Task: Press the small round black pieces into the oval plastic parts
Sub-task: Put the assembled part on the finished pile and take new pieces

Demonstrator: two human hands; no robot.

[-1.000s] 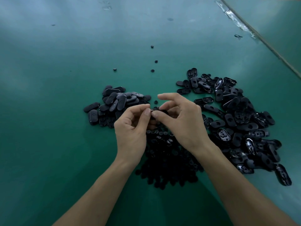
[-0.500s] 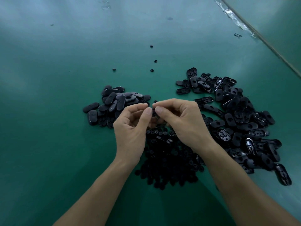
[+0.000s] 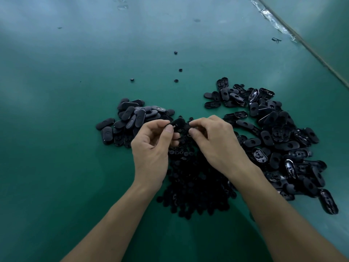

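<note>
The green worktop (image 3: 56, 129) stretches well beyond the work on the left and far sides. A taped seam (image 3: 302, 40) crosses its far right corner, well apart from everything, so room to move looks ample. A large pile of oval black plastic parts (image 3: 273, 140) lies loose on the right, and a heap of small round black pieces (image 3: 194, 186) sits under and between the wrists. A smaller pile of oval parts (image 3: 130, 118) lies just beyond the left hand (image 3: 151, 148). That hand pinches a single oval part (image 3: 178, 123) by one end, above the heap. The right hand (image 3: 215, 140) has curled fingertips at the part's other end, though what they pinch cannot be told. The parts look light, stiff and smooth, probably slippery, and best gripped across their long edges. A few stray round pieces (image 3: 180, 70) lie farther off.
</note>
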